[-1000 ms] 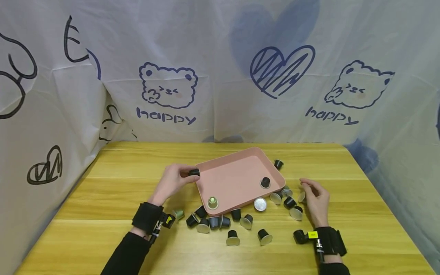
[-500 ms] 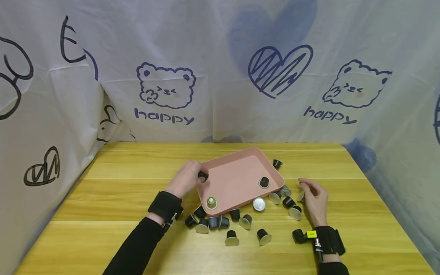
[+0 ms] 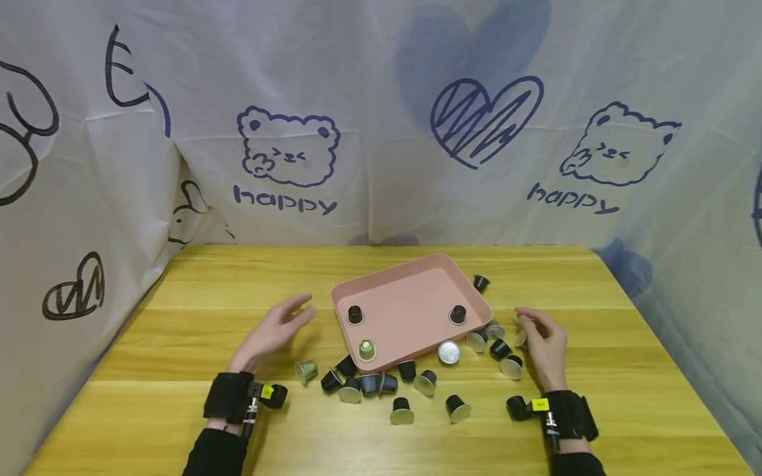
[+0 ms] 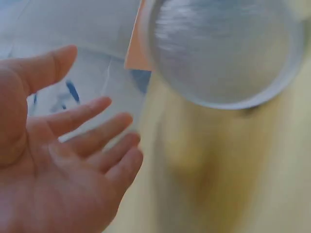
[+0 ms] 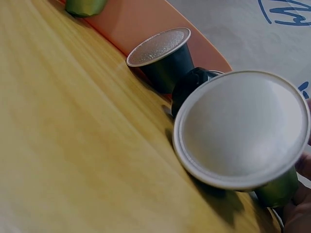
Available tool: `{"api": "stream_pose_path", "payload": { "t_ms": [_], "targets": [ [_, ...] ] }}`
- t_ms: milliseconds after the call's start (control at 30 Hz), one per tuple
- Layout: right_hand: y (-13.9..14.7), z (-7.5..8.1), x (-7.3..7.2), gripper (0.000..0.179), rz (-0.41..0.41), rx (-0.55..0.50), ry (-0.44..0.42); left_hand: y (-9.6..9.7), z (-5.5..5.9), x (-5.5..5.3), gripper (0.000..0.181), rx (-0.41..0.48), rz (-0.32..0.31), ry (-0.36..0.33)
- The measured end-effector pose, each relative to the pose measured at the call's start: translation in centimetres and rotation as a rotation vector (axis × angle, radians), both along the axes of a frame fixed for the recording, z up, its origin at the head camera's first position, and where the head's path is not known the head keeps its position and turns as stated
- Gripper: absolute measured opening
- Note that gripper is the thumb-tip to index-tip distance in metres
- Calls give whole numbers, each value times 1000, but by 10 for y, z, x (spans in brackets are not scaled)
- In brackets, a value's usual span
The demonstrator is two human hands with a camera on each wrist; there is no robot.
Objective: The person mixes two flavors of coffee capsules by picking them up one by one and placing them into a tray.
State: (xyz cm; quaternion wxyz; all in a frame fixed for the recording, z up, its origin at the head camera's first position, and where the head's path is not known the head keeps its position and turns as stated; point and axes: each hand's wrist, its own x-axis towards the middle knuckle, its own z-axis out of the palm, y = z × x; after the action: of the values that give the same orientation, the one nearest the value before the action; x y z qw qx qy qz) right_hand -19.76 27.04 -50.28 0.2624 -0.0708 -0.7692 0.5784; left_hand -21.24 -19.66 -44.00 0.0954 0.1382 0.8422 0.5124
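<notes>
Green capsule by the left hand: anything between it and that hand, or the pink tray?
Nothing visible separates the left hand from the green capsule. At the near left corner of the pink tray, a black capsule lies between.

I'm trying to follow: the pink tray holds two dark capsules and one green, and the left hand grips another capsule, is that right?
No: the left hand grips nothing; the left wrist view shows its fingers open. The pink tray does hold two dark capsules and a green one.
</notes>
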Motion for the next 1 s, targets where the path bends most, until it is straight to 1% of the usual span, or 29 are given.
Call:
{"api": "stream_pose_path", "payload": {
  "t_ms": [33, 100, 167, 267, 300, 433, 500, 567, 700, 800, 933, 1000],
  "targets": [
    [0, 0, 0, 21, 3, -4, 0, -5, -6, 2, 62, 57, -8, -51],
    [1, 0, 0, 21, 8, 5, 1, -13, -18, 6, 61, 150, -26, -125],
    [0, 0, 0, 21, 11, 25, -2, -18, -27, 10, 57, 215, -47, -157],
    [0, 0, 1, 20, 9, 46, -9, -21, -34, 14, 53, 261, -91, -149],
    [0, 0, 1, 20, 9, 52, -12, -21, -35, 15, 53, 271, -113, -146],
    [0, 0, 1, 20, 4, 54, -17, -19, -34, 16, 58, 287, -233, -147],
    [0, 0, 0, 21, 8, 54, -19, -18, -35, 16, 62, 294, -278, -149],
    [0, 0, 0, 21, 6, 55, -20, -18, -35, 16, 66, 291, -302, -146],
    [0, 1, 0, 20, 9, 64, -8, -17, -36, 18, 70, 280, -321, -139],
    [0, 1, 0, 20, 12, 62, -5, -18, -36, 18, 72, 293, -350, -151],
    [2, -1, 0, 21, 10, 54, -23, -20, -36, 19, 75, 313, -412, -157],
    [2, -1, -1, 21, 7, 56, -36, -20, -35, 19, 77, 305, -441, -152]
  ]
}}
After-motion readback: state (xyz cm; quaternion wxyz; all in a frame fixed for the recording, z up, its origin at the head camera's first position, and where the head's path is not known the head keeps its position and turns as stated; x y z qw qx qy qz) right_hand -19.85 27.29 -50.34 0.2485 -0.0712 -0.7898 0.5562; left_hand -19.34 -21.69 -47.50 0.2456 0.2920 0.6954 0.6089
